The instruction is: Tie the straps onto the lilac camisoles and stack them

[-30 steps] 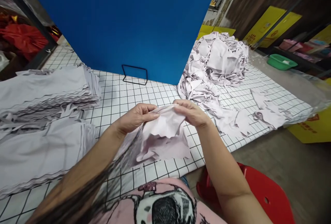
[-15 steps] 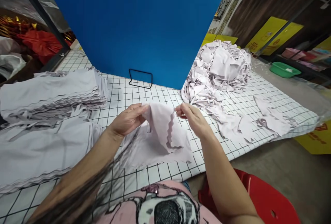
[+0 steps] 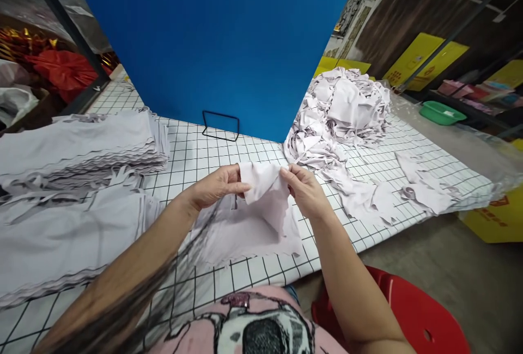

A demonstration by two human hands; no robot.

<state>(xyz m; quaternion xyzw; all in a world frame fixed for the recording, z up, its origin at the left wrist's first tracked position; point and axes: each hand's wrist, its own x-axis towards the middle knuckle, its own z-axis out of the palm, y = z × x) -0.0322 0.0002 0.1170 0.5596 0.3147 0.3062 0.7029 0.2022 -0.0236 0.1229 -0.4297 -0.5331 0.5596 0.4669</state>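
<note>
Between my two hands a pale lilac fabric piece point(image 3: 267, 193) with a scalloped edge is stretched above the table. My left hand point(image 3: 218, 186) pinches its upper left corner, thumb in front. At the upper right corner, my right hand point(image 3: 303, 186) grips it between thumb and fingers. Under the raised piece, more of the same pale fabric point(image 3: 232, 239) lies flat on the grid-patterned tablecloth point(image 3: 188, 150); whether the two are joined I cannot tell.
On the left lie two neat stacks of pale fabric pieces point(image 3: 81, 141). A loose heap of fabric point(image 3: 347, 103) and scattered pieces point(image 3: 429, 185) cover the right. A blue board point(image 3: 220, 43) with a black wire stand point(image 3: 220, 125) rises behind. A red stool point(image 3: 420, 310) stands at lower right.
My right hand has taken hold of the fabric's upper right corner. The piece, which hung folded from my left hand, is now spread between both hands.
</note>
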